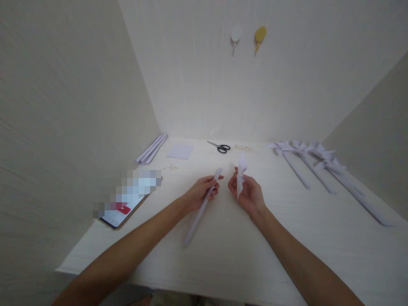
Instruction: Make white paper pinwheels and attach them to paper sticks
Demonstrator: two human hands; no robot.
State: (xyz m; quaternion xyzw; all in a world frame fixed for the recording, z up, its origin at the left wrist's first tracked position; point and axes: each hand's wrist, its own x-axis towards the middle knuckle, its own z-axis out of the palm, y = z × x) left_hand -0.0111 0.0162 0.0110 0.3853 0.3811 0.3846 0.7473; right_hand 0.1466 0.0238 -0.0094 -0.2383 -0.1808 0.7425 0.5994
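Note:
My left hand [204,191] is closed around a rolled paper stick [198,219], which slants with its upper end pointing away from me. Close by on the right, my right hand [247,191] pinches a folded white paper pinwheel [241,176], seen nearly edge-on. A small gap separates the stick from the pinwheel. Several finished-looking paper pinwheels on sticks [301,163] lie along the right side of the table.
Black-handled scissors [222,148], a square of paper [180,151] and a bundle of paper sticks [152,148] lie toward the back. A phone [123,210] lies at left. Two hooks, white [236,34] and yellow [260,35], are on the back wall.

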